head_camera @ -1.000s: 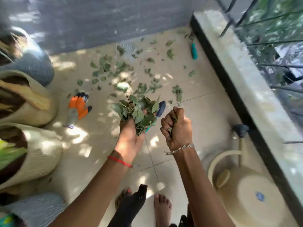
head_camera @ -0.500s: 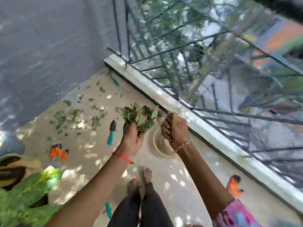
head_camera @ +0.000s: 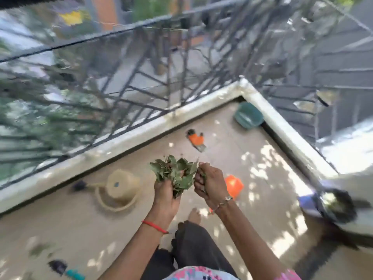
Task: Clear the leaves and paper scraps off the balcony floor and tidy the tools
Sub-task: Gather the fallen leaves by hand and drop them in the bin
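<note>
Bunch of green leaves (head_camera: 174,174) held up in front of the body, above the balcony floor (head_camera: 60,229), stems down in the left hand (head_camera: 166,196), whose fingers are wrapped tight round the base. Right hand (head_camera: 210,184) just beside it, clenched into a fist on a smaller tuft of leaves (head_camera: 203,175) that pokes out at the top. Red thread (head_camera: 154,226) on the left wrist, metal bracelet (head_camera: 225,201) on the right. On the floor left of the hands, a beige watering can (head_camera: 121,186). Farther off, an orange glove (head_camera: 196,139) lying flat. Behind the right hand, another orange item (head_camera: 234,185), partly hidden and too blurred to name. Green tub (head_camera: 248,116) in the far corner against the pale ledge (head_camera: 101,152), with the dark metal railing (head_camera: 121,77) above it. Near left, a few blurred green bits (head_camera: 38,250) and a hand tool (head_camera: 66,269) with a teal handle. At right, a dark pot (head_camera: 336,205), blurred.
</note>
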A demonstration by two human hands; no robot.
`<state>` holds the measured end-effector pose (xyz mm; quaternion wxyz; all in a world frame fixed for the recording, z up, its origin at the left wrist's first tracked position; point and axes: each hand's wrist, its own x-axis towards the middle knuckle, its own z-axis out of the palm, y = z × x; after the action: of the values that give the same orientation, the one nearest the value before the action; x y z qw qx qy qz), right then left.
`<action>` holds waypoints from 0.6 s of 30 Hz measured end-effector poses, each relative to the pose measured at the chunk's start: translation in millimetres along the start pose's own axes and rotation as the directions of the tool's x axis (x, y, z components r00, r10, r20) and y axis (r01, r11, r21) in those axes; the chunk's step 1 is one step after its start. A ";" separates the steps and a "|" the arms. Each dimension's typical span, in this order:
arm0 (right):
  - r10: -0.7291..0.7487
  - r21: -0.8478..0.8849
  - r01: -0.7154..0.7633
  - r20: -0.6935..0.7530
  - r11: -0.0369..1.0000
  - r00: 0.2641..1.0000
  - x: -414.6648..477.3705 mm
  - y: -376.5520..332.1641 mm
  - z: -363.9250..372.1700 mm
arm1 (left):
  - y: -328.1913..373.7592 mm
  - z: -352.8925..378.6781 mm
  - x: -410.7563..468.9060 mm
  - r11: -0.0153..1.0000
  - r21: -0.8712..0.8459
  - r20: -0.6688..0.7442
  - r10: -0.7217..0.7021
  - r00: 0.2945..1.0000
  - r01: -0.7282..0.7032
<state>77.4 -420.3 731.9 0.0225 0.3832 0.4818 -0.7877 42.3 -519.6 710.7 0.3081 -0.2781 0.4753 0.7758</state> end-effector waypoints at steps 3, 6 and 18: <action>-0.035 0.044 0.040 -0.110 0.998 0.993 15.4 -24.3 -69.4 | -31.5 64.6 24.0 0.994 0.093 0.060 -0.061 0.996 0.055; -0.168 -0.112 0.145 -0.231 0.983 0.959 19.3 -44.3 -130.7 | -62.9 121.7 34.2 0.975 0.209 0.158 -0.115 0.981 0.081; -0.015 0.418 0.393 -0.669 0.819 0.743 -25.1 -46.2 -286.5 | -172.7 249.2 16.6 0.729 0.681 0.418 -0.468 0.779 0.072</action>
<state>243.2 -181.5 712.5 -0.3404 0.5603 0.2617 -0.7083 125.0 -227.6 699.0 0.6238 0.0142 0.5455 0.5596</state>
